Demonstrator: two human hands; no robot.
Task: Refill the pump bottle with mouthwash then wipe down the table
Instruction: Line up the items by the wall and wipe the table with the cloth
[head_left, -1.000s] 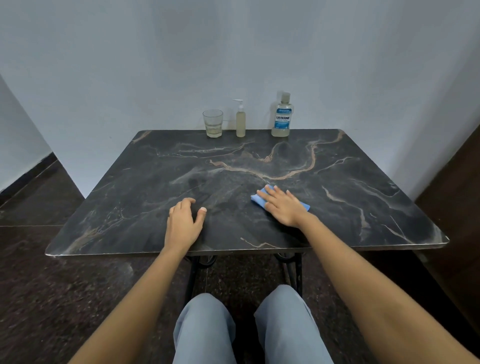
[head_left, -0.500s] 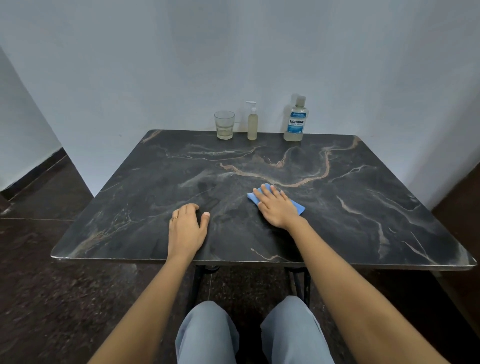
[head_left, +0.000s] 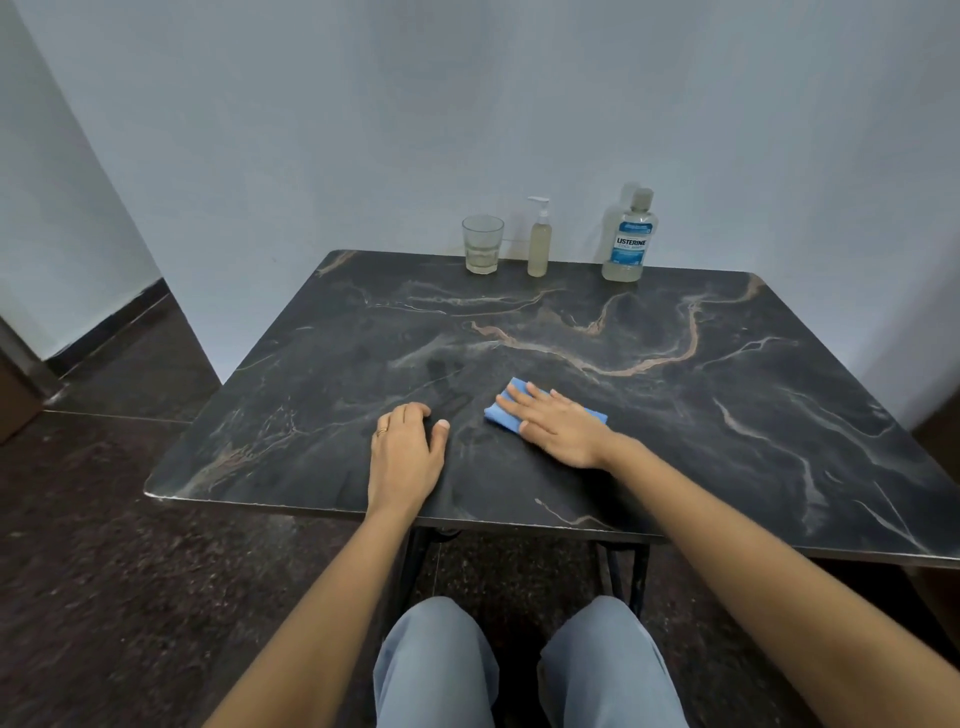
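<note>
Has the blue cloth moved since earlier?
Yes: the blue cloth slid left, from in line with the mouthwash bottle to in line with the pump bottle.

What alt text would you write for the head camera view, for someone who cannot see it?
A person's right hand presses flat on a blue cloth on a dark marble table, while the left hand rests beside it. At the far edge stand a drinking glass, a pump bottle and a Listerine mouthwash bottle.
</note>
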